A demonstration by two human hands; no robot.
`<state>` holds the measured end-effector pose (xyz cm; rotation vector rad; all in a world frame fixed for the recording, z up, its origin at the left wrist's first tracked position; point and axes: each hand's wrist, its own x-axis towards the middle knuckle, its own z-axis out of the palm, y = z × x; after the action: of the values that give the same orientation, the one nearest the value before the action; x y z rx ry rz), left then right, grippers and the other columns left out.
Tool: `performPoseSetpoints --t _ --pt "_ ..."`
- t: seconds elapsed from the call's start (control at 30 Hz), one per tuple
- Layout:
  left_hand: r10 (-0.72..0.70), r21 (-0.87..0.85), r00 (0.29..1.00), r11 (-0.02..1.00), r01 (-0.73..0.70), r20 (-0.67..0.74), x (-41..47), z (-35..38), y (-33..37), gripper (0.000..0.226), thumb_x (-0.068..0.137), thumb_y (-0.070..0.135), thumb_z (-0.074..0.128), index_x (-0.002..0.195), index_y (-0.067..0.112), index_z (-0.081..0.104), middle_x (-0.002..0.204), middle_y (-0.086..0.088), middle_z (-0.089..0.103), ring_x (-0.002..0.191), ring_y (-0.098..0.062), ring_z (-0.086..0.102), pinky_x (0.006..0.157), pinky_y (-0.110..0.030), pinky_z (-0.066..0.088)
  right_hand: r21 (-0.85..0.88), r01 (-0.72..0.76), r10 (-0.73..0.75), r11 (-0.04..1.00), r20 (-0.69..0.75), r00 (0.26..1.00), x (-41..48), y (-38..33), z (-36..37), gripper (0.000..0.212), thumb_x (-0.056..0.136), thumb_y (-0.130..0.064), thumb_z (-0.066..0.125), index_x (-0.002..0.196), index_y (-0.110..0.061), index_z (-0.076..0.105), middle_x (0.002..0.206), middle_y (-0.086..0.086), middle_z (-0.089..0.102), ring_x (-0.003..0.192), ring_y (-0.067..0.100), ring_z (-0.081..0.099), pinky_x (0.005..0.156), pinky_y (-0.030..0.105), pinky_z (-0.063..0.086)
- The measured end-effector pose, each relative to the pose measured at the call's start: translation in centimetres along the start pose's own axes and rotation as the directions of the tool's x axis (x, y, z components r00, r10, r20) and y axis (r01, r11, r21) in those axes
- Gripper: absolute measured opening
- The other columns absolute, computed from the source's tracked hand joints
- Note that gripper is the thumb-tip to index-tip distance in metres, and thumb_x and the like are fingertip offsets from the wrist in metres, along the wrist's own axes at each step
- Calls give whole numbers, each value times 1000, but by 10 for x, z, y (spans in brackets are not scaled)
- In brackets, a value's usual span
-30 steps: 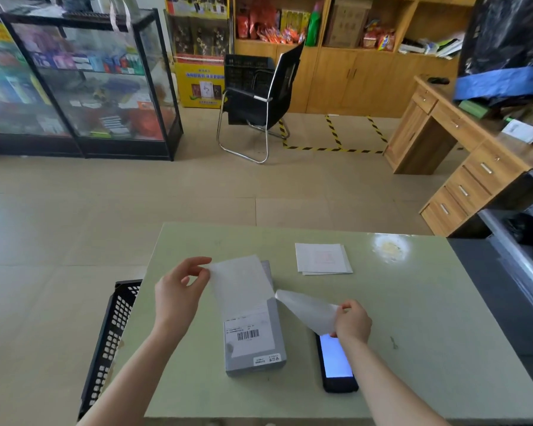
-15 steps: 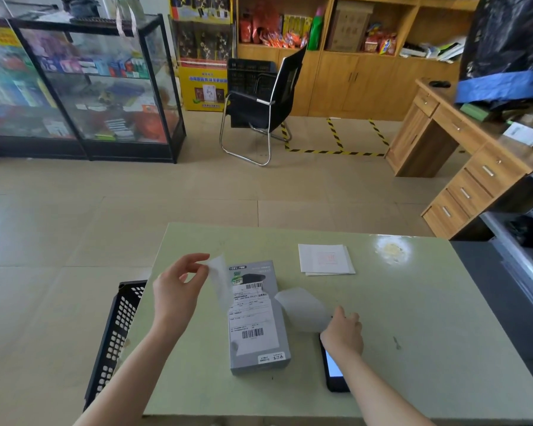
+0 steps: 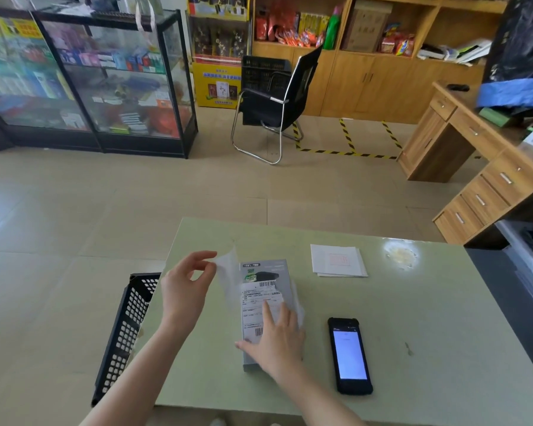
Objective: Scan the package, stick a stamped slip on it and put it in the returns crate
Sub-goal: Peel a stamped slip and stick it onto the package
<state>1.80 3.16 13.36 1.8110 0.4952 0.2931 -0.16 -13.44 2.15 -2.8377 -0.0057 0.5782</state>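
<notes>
Package, slips and crate

Your grey package (image 3: pixel 266 305) lies flat, label up; a translucent slip (image 3: pixel 228 272) curls beside it, stamped slips (image 3: pixel 337 260) lie apart, black crate (image 3: pixel 126 330) stands left.

The left hand (image 3: pixel 186 282) is raised just left of the package (image 3: pixel 263 305), thumb and forefinger pinched on a thin slip (image 3: pixel 228 273). The right hand (image 3: pixel 276 339) lies flat on the package's near half, fingers spread, forearm angled in from the lower right.

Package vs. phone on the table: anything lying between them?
Head view: only bare green table separates the package from the phone. The right hand rests on the package, not in that gap.
</notes>
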Motion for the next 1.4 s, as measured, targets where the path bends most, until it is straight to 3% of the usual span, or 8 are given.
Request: performPoseSetpoints --t 0.3,0.4,0.5,0.63,0.8,0.97,1.17,1.4 --pt "6 15 1000 1000 -6 -9 11 -15 -13 26 83 16 65 86 42 71 73 15 69 88 -3 65 78 -17 43 60 -76 78 995 -27 997 5 -7 14 107 64 -67 60 149 -29 6 160 2 -5 145 31 2 106 64 24" --pt "15 27 1000 1000 -15 -23 17 -19 -13 26 83 17 65 87 43 70 72 17 69 86 -3 65 75 -21 45 332 -19 41 943 -59 997 8 9 2 96 65 -63 57 147 -35 17 157 -4 9 143 26 12 109 53 30" --pt "25 31 999 999 -24 -27 19 -18 -12 25 83 20 65 86 45 69 73 17 69 78 3 63 69 -19 44 690 68 -52 720 -44 998 8 24 -12 73 76 -38 57 140 -51 25 144 -3 41 123 12 48 101 39 47" --pt "36 23 999 999 -35 -22 20 -15 -12 25 83 19 65 86 43 70 77 12 70 76 10 60 66 -11 40 572 75 -15 817 -109 994 2 48 -21 74 87 -10 43 140 -56 20 132 -13 48 86 0 59 69 16 47" --pt "50 23 999 999 -49 -5 22 -11 -16 24 83 19 65 88 43 70 77 12 71 78 6 61 65 -9 40 410 53 39 911 -212 976 2 26 -23 50 95 -39 39 144 -36 29 155 1 22 133 19 38 98 31 43" --pt "48 26 999 999 -48 -7 26 -10 -20 24 82 19 66 88 42 71 77 12 70 79 6 61 70 -11 39 278 -191 221 942 -83 972 12 -26 -22 104 75 -75 47 150 -14 10 161 9 1 146 25 14 110 52 31" --pt "11 40 999 999 -9 -38 26 -19 -29 24 83 19 66 87 42 69 78 12 70 79 16 57 68 -11 38 369 -175 212 913 -62 975 18 -35 -9 114 68 -54 68 150 -16 -1 159 9 -8 139 31 25 99 44 46" --pt "7 62 999 998 -4 -39 27 -14 -29 24 83 22 66 87 46 66 81 12 70 67 12 57 54 -8 37 645 -7 -31 764 46 998 10 3 -4 86 76 -45 58 150 -29 17 159 -10 9 143 11 23 111 28 31"
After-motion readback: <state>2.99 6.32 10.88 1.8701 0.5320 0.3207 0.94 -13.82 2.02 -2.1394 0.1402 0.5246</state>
